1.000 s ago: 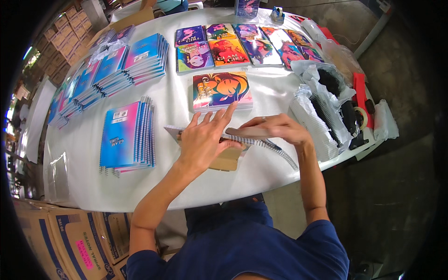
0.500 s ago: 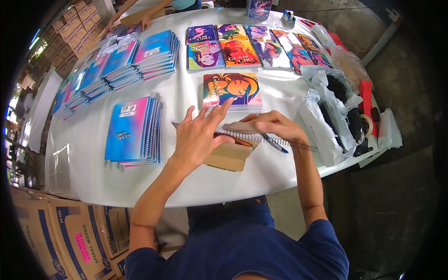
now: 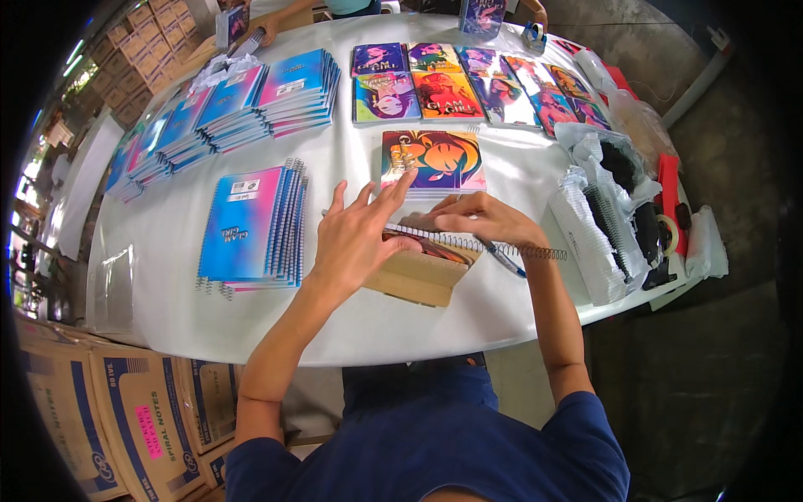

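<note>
A notebook (image 3: 456, 241) stands tilted on a small brown cardboard block (image 3: 410, 283) in front of me. My left hand (image 3: 351, 238) grips it, the thumb on the near side and the fingers spread over the far side. My right hand (image 3: 481, 219) has its fingers bent at the notebook's holed upper edge, closed on a dark spiral coil (image 3: 548, 253). The coil runs along that edge, and its loose end sticks out past my right wrist. My fingers hide part of it. A blue pen (image 3: 508, 261) lies beside the block, below the coil. Just beyond is a stack of colourful covers (image 3: 435, 163).
Spiral-bound blue-pink notebooks (image 3: 247, 226) are stacked at left, with more piles (image 3: 288, 84) behind. Bright illustrated covers (image 3: 447, 92) lie in rows at the back. Wrapped black coils (image 3: 598, 234) and a tape roll (image 3: 667, 234) sit at right. A co-worker's hand (image 3: 269, 29) shows at far left.
My right hand has moved left along the notebook's edge with the coil. The whole view has shifted slightly. At the far left a co-worker's hands have moved, and an upright illustrated item now shows there.
</note>
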A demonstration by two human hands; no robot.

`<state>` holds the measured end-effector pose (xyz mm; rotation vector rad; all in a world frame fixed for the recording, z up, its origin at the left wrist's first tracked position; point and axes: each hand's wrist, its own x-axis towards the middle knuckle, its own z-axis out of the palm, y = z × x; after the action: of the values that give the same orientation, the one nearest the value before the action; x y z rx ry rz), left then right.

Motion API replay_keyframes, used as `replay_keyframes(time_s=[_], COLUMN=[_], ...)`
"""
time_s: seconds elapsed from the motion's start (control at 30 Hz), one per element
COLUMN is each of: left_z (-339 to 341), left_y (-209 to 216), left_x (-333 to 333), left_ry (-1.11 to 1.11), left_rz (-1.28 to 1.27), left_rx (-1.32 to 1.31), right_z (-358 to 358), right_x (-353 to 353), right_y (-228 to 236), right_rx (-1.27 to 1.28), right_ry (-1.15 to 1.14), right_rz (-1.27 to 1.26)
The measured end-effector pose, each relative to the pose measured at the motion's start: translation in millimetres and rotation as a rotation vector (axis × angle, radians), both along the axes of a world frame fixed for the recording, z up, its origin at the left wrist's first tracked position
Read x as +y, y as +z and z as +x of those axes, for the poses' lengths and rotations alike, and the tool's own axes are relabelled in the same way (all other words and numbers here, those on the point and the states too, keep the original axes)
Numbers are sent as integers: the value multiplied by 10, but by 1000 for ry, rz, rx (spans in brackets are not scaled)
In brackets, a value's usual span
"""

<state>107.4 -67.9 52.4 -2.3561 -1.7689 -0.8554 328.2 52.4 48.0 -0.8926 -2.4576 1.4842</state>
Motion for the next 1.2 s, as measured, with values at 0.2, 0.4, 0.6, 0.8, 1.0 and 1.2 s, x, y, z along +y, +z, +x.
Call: replay_keyframes(time_s=[0.2, 0.4, 0.6, 0.8, 1.0, 1.2], left_z=[-130, -228, -262, -329, -420, -323], left_y=[13, -29, -14, -146, -486, -634], left_x=[-52, -76, -101, -100, -160, -102], left_ry=[74, 96, 172, 164, 51, -21], left_rz=[-6, 29, 35, 218, -250, -147], left_rx=[20, 8, -21, -574, -1309, -1299], right_z=[-8, -112, -171, -223, -425, -433], right_x=[-59, -48, -40, 82, -33, -52], right_y=[-34, -49, -40, -108, 4, 48], right_rx=[481, 337, 417, 430, 295, 130], right_ry=[-141, -138, -41, -24, 21, -5], right_rz=[-358, -271, -294, -352, -209, -30])
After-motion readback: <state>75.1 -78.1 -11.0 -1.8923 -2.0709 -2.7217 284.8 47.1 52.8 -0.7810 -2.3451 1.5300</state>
